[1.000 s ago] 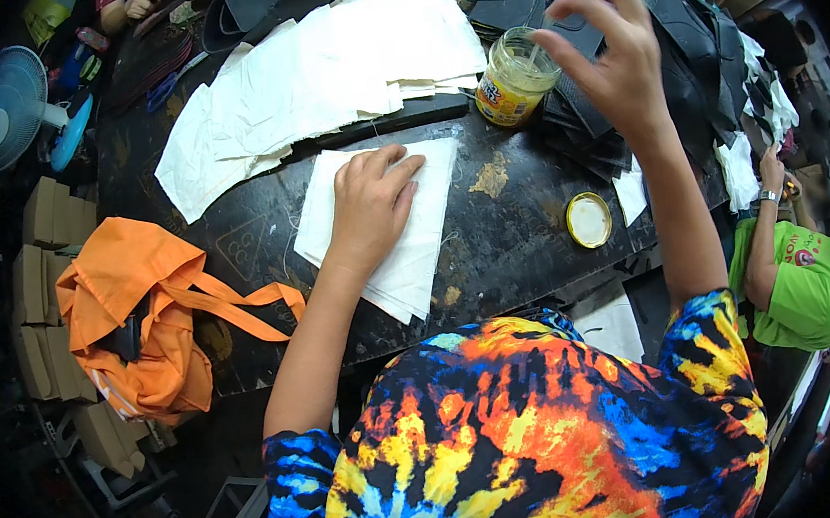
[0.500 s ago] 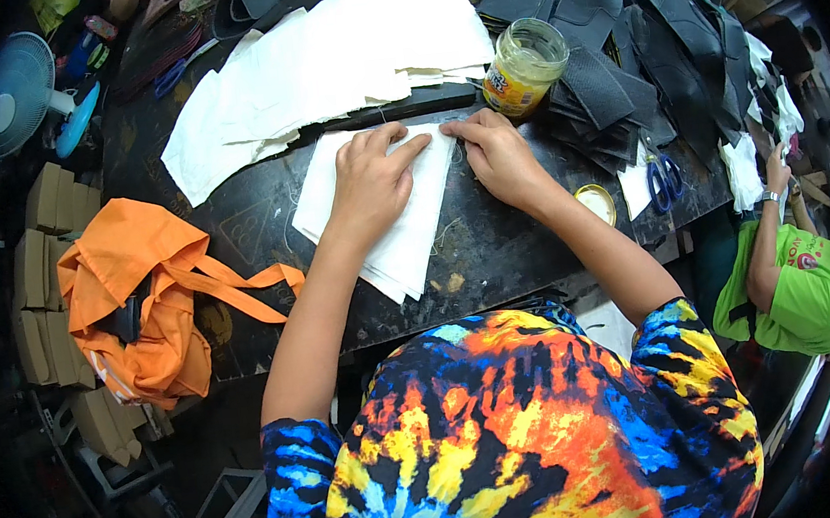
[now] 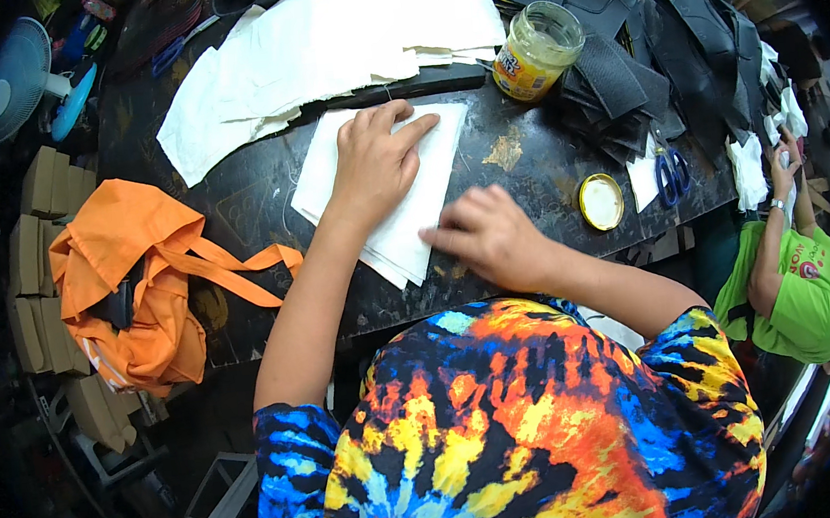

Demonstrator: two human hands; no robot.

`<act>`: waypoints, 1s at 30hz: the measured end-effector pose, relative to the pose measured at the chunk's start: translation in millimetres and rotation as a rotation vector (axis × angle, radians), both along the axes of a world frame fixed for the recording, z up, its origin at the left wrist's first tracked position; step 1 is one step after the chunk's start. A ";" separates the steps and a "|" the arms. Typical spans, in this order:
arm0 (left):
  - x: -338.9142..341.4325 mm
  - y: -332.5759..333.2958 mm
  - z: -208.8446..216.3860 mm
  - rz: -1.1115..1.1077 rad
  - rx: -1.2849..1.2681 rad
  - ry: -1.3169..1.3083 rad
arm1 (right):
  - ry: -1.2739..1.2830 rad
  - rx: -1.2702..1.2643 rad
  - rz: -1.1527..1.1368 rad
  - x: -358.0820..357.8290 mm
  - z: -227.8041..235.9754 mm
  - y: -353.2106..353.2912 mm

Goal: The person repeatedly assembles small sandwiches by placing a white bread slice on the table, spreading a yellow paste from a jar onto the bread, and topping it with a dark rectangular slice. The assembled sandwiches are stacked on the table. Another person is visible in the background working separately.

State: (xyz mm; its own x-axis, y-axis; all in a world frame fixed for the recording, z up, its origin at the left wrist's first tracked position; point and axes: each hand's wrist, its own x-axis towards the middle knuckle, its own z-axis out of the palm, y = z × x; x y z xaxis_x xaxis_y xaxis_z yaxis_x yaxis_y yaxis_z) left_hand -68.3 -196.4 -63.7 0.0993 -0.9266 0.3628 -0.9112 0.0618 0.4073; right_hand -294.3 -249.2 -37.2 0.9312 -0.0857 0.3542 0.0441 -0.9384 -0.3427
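A small pile of thin white sheets (image 3: 432, 172), cloth or paper, lies on the dark worktable (image 3: 248, 210) in front of me. My left hand (image 3: 376, 168) rests flat on it with the fingers apart, thumb stretched to the right. At the pile's lower right edge is my right hand (image 3: 495, 239), its fingers bent and blurred by motion; whether it pinches a sheet cannot be made out. Beyond them spreads a larger fan of overlapping white pieces (image 3: 344, 41). An opened glass jar (image 3: 531, 63) with a yellow label stands to its right.
Right of my hands lie a round jar lid (image 3: 602, 203), blue-handled scissors (image 3: 672, 177) and heaps of black cut pieces (image 3: 614, 90). An orange cloth bag (image 3: 130, 251) hangs over the left edge. Further left are a fan (image 3: 13, 83) and cardboard boxes (image 3: 31, 266). A person in green (image 3: 796, 272) works at right.
My right hand has come down from the pile's top right corner to its lower right edge. The left hand stays on the pile. The view has shifted slightly.
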 end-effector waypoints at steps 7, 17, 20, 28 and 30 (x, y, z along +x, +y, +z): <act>1.7 -1.0 -3.2 -0.007 -0.023 0.003 | -0.006 -0.002 0.035 -5.8 0.2 12.2; 0.7 -0.7 -0.5 0.022 0.000 0.033 | -0.056 0.086 -0.079 -7.0 49.9 -40.8; -0.7 -1.9 -0.7 0.050 -0.008 0.019 | -0.248 -0.230 -0.476 -14.1 90.9 -115.2; 1.2 -4.5 -3.1 0.064 -0.053 0.013 | 0.442 -0.398 -0.527 20.1 111.7 -182.1; 0.7 -4.6 -2.7 0.065 -0.045 0.019 | 0.354 -0.417 -0.525 19.7 113.6 -185.3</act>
State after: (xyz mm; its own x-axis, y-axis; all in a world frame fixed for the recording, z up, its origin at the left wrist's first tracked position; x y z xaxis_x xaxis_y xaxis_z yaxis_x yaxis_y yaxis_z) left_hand -67.5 -201.0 -66.4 0.1658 -0.9007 0.4015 -0.9062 0.0215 0.4224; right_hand -274.5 -434.5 76.4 0.8693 -0.4735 0.1420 -0.4908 -0.8608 0.1348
